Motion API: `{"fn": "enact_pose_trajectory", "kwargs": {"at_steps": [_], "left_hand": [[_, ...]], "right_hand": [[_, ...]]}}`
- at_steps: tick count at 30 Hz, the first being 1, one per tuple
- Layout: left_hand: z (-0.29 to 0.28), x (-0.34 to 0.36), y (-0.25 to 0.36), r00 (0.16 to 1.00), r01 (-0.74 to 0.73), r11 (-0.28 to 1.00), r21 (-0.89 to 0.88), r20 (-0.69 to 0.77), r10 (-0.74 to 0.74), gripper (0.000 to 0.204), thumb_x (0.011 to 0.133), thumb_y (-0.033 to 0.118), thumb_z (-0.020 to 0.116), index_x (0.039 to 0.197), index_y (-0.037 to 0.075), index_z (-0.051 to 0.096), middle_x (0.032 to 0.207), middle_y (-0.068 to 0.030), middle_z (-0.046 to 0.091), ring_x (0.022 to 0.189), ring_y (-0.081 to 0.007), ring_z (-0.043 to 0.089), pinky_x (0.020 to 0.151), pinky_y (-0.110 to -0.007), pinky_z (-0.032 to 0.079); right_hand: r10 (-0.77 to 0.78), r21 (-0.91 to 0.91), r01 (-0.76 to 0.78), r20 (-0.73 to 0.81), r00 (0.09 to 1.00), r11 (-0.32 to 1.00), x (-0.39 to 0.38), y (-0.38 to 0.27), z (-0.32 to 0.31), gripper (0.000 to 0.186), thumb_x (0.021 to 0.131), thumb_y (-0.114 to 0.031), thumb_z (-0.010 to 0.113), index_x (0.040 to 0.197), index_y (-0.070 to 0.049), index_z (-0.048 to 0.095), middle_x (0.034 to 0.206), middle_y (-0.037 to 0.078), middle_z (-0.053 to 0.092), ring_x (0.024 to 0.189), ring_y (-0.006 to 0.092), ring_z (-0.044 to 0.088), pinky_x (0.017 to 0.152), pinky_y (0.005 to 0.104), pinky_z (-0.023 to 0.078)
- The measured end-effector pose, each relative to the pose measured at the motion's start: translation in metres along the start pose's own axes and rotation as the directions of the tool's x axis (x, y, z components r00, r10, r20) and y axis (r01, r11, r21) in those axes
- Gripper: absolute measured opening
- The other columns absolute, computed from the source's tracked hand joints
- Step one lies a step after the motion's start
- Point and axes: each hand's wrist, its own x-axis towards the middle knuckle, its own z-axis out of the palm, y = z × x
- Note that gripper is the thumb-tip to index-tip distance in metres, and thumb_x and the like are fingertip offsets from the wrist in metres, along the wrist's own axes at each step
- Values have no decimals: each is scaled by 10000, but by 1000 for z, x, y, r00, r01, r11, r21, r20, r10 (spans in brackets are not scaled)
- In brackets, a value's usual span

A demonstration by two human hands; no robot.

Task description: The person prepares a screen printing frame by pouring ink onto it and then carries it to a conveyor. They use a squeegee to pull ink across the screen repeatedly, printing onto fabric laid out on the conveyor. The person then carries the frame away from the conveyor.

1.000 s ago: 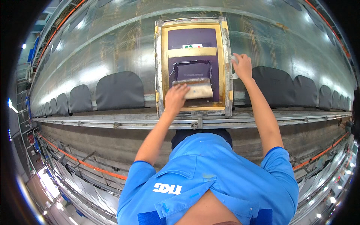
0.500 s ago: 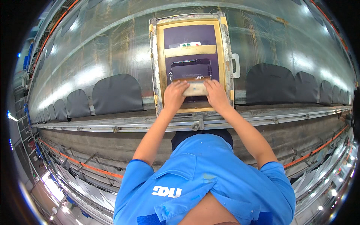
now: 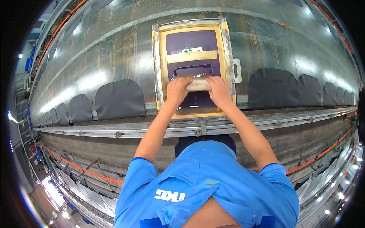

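Observation:
A squeegee [image 3: 199, 85] with a pale, thick handle lies crosswise over a printing screen. My left hand [image 3: 178, 92] is closed round its left end and my right hand [image 3: 220, 92] round its right end. The screen's frame [image 3: 158, 64] has worn, whitish sides and yellow tape along the inside. Its mesh [image 3: 194, 38] looks dark purple. Just beyond the squeegee, a dark wet ink outline [image 3: 193, 67] shows on the mesh. A pale yellow strip [image 3: 192, 56] crosses the screen farther away. The squeegee's blade edge is mostly hidden.
Dark fabric pieces [image 3: 120, 97] lie in a row along the long, shiny table [image 3: 125, 45], on both sides of the screen. A metal rail [image 3: 159, 131] with bolts runs along the near edge. A white handle [image 3: 237, 70] sticks out on the frame's right.
Both hands have pushed the squeegee away from me across the screen, closer to the ink outline. More dark mesh shows on the near side, with a shiny spot. The view has shifted slightly.

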Motion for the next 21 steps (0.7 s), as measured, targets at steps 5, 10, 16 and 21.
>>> {"fn": "enact_pose_trajectory", "kwargs": {"at_steps": [5,10,16,21], "left_hand": [[11,-64,8,999,-50,999,17,-19,50,414,690,28,752,1091,127,771,1197,-49,731,1129,-288,672,982,-390,532],[-2,-69,9,999,-26,1000,17,46,25,525,675,18,757,1190,113,726,1289,-49,688,1235,-279,603,1043,-386,493],[6,-75,10,999,-40,999,-17,-9,40,544,663,10,761,1197,105,717,1300,-63,679,1231,-291,600,1058,-398,482],[0,-99,12,995,-53,993,-103,-94,43,524,686,19,755,1202,101,715,1306,-65,674,1247,-292,590,1059,-403,481]], "right_hand": [[-13,66,5,109,994,998,-47,-21,-13,556,793,-217,787,1292,-43,612,1278,135,614,1315,288,498,1115,457,356],[293,310,-187,-346,891,932,11,72,-39,515,866,-302,767,1274,-22,623,1105,203,646,1011,372,618,943,450,466],[524,519,-352,-229,821,779,55,134,-2,277,964,-276,643,1171,-97,682,971,177,703,901,335,666,826,417,495],[532,459,-350,-362,766,817,65,98,-39,248,997,-287,600,1092,-87,712,994,157,723,958,301,697,835,386,505]]}}
